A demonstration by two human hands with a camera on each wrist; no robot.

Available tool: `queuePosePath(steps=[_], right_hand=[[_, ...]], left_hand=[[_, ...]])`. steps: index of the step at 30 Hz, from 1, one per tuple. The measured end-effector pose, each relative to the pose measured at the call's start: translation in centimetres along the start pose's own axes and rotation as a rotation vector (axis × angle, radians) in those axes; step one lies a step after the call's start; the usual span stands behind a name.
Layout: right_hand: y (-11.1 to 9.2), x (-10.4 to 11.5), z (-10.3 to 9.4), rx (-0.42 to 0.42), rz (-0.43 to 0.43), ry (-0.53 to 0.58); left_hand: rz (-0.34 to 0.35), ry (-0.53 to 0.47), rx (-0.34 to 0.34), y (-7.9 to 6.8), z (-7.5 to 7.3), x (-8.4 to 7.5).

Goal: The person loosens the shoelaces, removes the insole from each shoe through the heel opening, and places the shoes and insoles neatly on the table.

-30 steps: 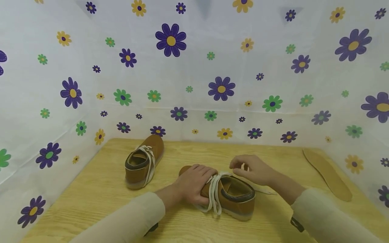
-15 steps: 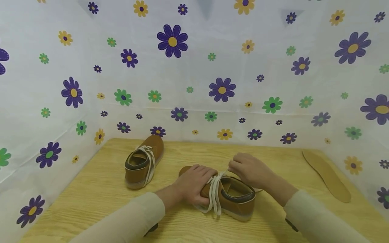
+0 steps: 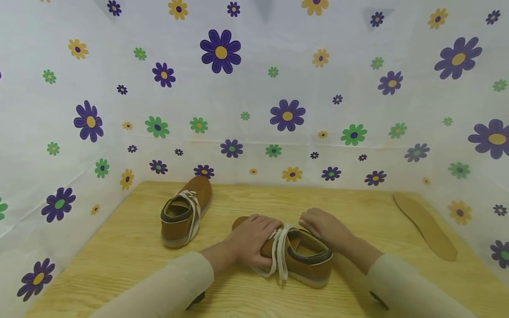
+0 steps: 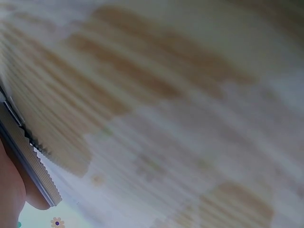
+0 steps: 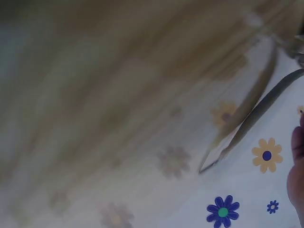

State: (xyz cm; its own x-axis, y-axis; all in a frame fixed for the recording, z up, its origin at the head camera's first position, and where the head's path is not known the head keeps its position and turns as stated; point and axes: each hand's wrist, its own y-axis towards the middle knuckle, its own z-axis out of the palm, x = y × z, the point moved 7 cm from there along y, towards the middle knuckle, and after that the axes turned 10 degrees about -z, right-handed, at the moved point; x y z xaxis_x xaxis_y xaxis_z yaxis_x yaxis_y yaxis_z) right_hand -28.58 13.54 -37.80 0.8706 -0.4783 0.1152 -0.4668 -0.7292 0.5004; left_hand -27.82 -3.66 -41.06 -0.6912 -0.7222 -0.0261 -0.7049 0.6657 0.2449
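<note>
A brown shoe (image 3: 312,268) lies on the table, its toe pointing left and its dark-rimmed opening to the right. My left hand (image 3: 252,240) grips the front of it, fingers over the top and thumb on the near side. At the far side of the opening, my right hand (image 3: 325,229) pinches the off-white shoelace (image 3: 280,251), which runs taut from the knot area to the fingertips. Loops of lace hang down the near side of the shoe. The toe is partly hidden under the left hand. Both wrist views are mostly blurred.
A second brown shoe (image 3: 175,232) with tied pale laces stands at the back left of the wooden table (image 3: 131,265). A tan insole (image 3: 427,227) lies near the right edge. Flowered white sheeting (image 3: 246,88) encloses the back and sides.
The right hand, apart from the lace with loosely bent fingers one second ago, has closed on it and then lowered slightly. The left hand keeps its hold on the shoe.
</note>
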Motion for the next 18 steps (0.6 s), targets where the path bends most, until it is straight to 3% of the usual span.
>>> queuePosePath(steps=[3, 5, 11, 18], right_hand=[[0.1, -0.6, 0.3, 0.026, 0.116, 0.137], [0.1, -0.6, 0.4, 0.039, 0.139, 0.150], [-0.1, 0.6, -0.5, -0.017, 0.001, -0.065], [0.0, 0.3, 0.0, 0.029, -0.007, -0.067]], left_hand=[[-0.001, -0.001, 0.009, 0.0, -0.1, -0.1], [0.000, 0.000, 0.008, 0.0, -0.2, -0.1], [0.016, 0.001, -0.008, 0.1, -0.4, -0.4], [0.016, 0.012, 0.008, 0.1, -0.3, -0.1]])
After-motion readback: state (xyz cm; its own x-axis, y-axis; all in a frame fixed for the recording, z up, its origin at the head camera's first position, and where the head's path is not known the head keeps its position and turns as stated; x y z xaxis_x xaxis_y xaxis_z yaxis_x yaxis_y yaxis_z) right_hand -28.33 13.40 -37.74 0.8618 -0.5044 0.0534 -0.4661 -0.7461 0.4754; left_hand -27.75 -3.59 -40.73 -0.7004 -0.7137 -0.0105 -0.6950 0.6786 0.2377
